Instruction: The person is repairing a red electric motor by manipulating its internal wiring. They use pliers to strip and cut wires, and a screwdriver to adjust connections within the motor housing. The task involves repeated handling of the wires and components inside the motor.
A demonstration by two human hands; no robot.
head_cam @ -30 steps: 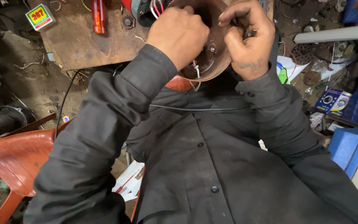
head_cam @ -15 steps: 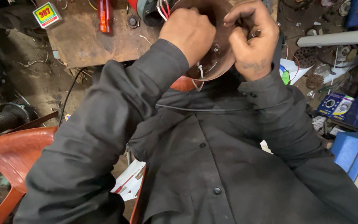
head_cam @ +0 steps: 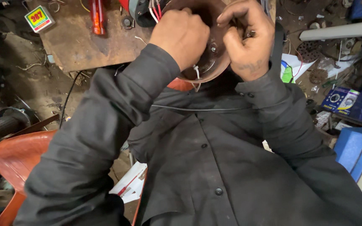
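Left hand (head_cam: pixel 184 37): clenched over the near side of the round brown metal cover (head_cam: pixel 214 62), knuckles up, fingers curled down against it; whatever sits inside the curl hidden.
Right hand (head_cam: pixel 248 39): bent over the far right edge of the same cover, thumb and forefinger pinched together on something small and dark; too small to name.
Cover: raised between both hands at the top middle of the view, just above the chest, tilted so the hollow inside faces up; a bolt head showing near its centre.
Wires: red and white wires (head_cam: pixel 155 9) running into the cover at its upper left, beside the left hand; a white wire end (head_cam: pixel 196 72) hanging at the lower rim.
Thin black cable (head_cam: pixel 197 109): stretched across the chest of the dark buttoned shirt (head_cam: pixel 214 167), below the cover.
Workbench (head_cam: pixel 76 46): rusty and brown, behind the left hand, bearing a red-handled tool (head_cam: pixel 97 16) and a small colourful box (head_cam: pixel 38 18) at its far left corner.
Orange plastic chair (head_cam: pixel 15 155): lower left, beside the left sleeve.
Blue machine (head_cam: pixel 357 155): lower right edge, near the right elbow.
White pipe (head_cam: pixel 340 30): upper right, well apart from the hands.
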